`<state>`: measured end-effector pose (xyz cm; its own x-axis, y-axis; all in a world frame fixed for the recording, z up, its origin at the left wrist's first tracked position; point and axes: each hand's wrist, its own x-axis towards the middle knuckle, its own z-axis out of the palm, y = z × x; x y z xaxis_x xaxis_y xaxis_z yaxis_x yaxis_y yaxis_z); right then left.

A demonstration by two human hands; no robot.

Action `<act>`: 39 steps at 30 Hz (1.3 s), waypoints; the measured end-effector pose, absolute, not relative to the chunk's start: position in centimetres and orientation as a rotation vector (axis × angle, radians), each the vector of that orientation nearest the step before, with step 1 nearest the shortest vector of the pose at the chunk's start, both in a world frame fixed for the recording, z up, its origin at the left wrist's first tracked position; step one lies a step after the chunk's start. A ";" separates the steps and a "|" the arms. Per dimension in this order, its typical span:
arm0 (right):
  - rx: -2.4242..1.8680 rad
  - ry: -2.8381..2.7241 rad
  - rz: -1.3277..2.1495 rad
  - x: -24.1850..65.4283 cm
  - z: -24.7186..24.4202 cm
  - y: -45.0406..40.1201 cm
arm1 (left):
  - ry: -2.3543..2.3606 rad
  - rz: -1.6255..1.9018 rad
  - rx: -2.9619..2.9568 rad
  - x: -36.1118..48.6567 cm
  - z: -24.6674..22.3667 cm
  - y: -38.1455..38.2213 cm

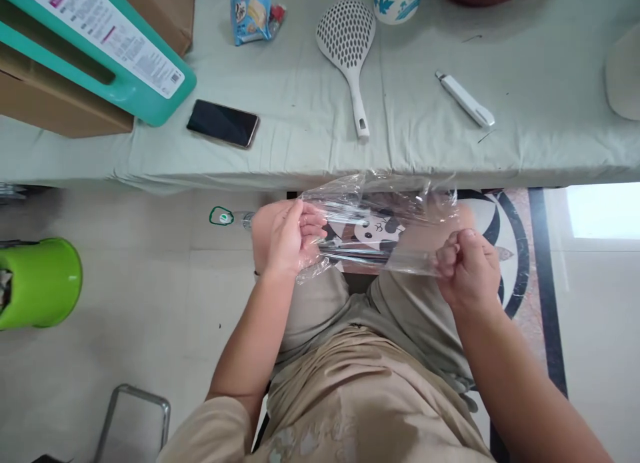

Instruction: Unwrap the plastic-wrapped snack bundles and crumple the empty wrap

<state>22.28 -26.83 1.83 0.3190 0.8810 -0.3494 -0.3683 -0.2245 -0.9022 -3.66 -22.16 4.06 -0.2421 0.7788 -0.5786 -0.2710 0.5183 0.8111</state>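
A clear plastic bag [380,249] is stretched sideways above my knees, crinkled and see-through. My left hand [296,239] has its loosely curled fingers at the bag's left end, with film lying across them. At the other end my right hand [469,266] is closed in a fist around the gathered plastic, thumb on top. Through the film a panda face print [377,228] shows between my knees, partly blurred by reflections. Whether my left fingers are inside the bag or behind it I cannot tell.
On the cloth-covered table [295,116] ahead lie a phone [223,123], a slotted skimmer [353,49], a white pen-shaped cutter [465,99] and a blue snack packet [251,17]. A teal jug [150,83] stands by cardboard boxes [70,103]. A green bin [47,283] is on the floor.
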 end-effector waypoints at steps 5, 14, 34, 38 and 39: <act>-1.369 -0.493 1.245 22.3 1.9 -27.0 | 1.569 1.138 0.504 -3.9 3.7 -21.7; -1.382 -0.497 1.238 23.1 2.0 -27.6 | 1.455 0.966 0.857 -5.9 3.7 -22.9; -1.809 -1.417 0.875 25.5 2.5 -28.0 | 1.693 0.735 1.546 -8.0 3.3 -24.5; -1.715 -1.688 0.599 25.7 3.4 -28.1 | 1.626 0.961 1.623 -8.0 4.2 -24.1; -1.681 -1.693 0.642 25.6 3.7 -28.2 | 1.568 1.010 1.586 -7.9 4.5 -24.1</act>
